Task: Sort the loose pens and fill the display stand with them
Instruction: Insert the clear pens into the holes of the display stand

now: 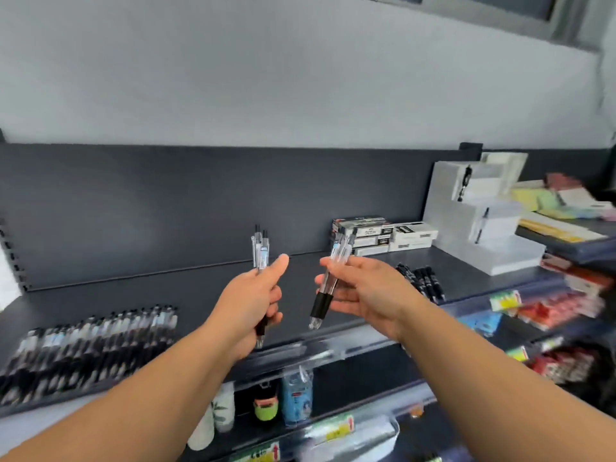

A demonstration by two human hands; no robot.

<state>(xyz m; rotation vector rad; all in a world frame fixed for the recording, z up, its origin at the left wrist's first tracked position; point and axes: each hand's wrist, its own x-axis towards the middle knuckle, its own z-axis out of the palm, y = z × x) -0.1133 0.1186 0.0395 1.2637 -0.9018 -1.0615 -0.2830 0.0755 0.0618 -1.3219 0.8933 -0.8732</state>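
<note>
My left hand (255, 300) grips a small bunch of clear pens with black grips (261, 250), held upright above the dark shelf (166, 288). To its right, my right hand (361, 288) holds a few more clear pens (325, 288), tilted with tips down-left. A long row of loose pens (90, 348) lies on the shelf at the left. Several black pens (423, 281) lie just right of my right hand. The white tiered display stand (483, 215) stands at the back right, with one pen (466, 181) in its upper tier and another pen (482, 225) in a lower tier.
Stacked black and white pen boxes (383, 236) sit against the back panel left of the stand. Coloured note pads (550, 201) lie on a neighbouring shelf at the right. Lower shelves hold bottles (296, 395) and red packets (560, 308).
</note>
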